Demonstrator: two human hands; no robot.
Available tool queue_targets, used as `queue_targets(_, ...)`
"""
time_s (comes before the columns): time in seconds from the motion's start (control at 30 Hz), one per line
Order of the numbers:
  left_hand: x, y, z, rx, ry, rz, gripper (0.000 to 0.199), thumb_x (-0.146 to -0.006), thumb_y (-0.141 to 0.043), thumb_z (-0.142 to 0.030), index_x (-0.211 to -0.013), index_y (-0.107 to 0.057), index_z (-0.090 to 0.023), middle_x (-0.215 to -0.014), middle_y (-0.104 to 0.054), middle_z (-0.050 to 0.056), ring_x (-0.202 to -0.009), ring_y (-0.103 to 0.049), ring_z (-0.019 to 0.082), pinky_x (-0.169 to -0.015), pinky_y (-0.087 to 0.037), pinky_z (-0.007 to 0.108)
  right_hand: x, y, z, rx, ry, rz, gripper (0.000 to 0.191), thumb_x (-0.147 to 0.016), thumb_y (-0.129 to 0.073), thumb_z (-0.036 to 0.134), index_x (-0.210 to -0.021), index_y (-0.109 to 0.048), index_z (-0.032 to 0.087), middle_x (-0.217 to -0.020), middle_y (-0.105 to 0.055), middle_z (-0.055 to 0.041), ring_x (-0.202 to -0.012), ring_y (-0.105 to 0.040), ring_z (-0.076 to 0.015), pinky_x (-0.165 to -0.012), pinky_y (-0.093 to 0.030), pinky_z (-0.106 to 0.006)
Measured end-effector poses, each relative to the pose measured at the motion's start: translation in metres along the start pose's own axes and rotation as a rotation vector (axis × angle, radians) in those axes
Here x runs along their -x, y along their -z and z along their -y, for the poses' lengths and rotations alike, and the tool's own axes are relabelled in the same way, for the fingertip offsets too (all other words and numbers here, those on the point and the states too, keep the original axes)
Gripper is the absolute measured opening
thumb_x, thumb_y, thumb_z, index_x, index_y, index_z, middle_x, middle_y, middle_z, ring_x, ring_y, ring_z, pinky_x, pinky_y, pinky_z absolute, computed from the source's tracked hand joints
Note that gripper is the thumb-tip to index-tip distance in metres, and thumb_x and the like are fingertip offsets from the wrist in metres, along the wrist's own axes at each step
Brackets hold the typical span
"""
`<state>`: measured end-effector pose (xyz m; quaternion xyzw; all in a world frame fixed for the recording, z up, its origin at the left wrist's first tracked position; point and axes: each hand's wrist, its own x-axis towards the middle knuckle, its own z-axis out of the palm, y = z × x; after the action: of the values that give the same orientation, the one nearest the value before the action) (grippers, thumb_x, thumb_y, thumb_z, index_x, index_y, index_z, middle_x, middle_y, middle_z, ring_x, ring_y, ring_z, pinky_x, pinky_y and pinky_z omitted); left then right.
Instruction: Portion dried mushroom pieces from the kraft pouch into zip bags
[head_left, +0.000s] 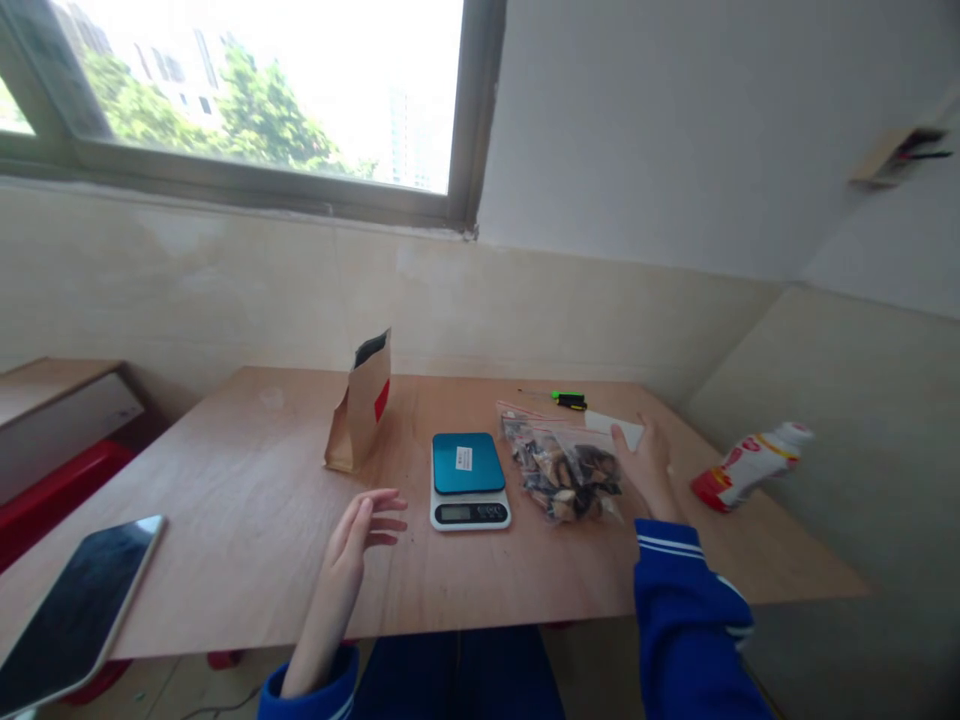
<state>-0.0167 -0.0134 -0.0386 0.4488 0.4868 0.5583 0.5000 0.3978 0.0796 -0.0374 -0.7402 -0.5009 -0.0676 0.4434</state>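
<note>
My left hand (365,525) hovers over the table left of the scale, its fingers apart and holding nothing. The kitchen scale (469,467) has a blue-green top with a small white label and a white base with a display. To its right lie clear zip bags (566,475) of dark and light dried pieces. My right hand (646,458) is at the right edge of these bags, thumb and fingers spread, beside a white card (615,428). Whether it touches the card is unclear. A brown paper bag (361,410) with a red patch stands behind my left hand.
A red and white bottle (752,467) stands at the right. Screwdrivers (568,400) with green and dark handles lie at the back. A tablet (82,610) rests at the left front corner. A wall and window (262,90) rise behind the table (247,520).
</note>
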Motion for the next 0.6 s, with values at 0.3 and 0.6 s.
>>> queue_targets(0.3,0.001,0.013,0.004,-0.047,-0.014,-0.038,0.039,-0.084,-0.054,-0.052,-0.085,-0.067,-0.016,-0.087,-0.070,0.007,-0.073,-0.066,0.020,-0.066,-0.052,0.032,0.055,-0.054,0.017,0.476,0.287,0.170,0.043,-0.095,-0.032,0.033,-0.116,-0.063,0.013,-0.126,-0.061,-0.0171,-0.119,-0.050,-0.0313,-0.102,-0.031,-0.049)
queue_targets(0.6,0.047,-0.049,0.004,-0.037,0.096,0.557,0.041,-0.092,-0.042,-0.048,-0.082,-0.067,-0.017,-0.082,-0.067,0.007,-0.077,-0.060,0.017,-0.076,-0.046,0.030,0.064,-0.058,0.023,0.429,0.221,0.023,0.044,-0.095,-0.033,0.034,-0.113,-0.065,0.011,-0.118,-0.066,-0.0167,-0.112,-0.053,-0.0305,-0.101,-0.031,-0.045)
